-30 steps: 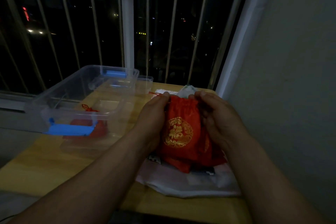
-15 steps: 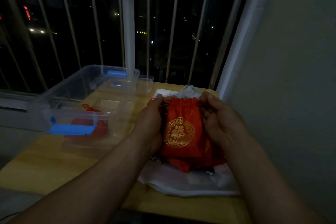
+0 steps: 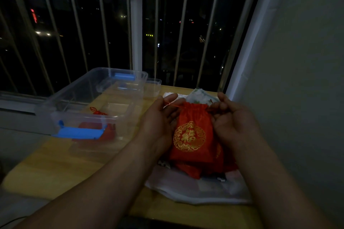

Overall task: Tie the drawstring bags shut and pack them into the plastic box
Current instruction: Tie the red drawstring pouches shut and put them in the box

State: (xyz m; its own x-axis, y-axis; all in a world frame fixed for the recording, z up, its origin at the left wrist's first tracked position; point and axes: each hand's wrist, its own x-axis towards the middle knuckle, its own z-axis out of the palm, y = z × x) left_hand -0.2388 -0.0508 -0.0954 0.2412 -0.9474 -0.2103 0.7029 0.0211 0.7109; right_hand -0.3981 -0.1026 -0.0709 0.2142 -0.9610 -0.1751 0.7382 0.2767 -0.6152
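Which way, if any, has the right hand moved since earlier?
Yes: the right hand has shifted rightward, closer to the white window frame, away from the mouth of the red drawstring bag.

One gold character, which looks like 福, stands inside a round gold patterned ring on the front of the red drawstring bag [image 3: 191, 117], between the left hand [image 3: 160, 121] and the right hand [image 3: 236, 123]. Far beyond the left hand, out in the dark, a red lit sign [image 3: 33, 16] and a small yellowish sign [image 3: 149, 35] are both too small to read.
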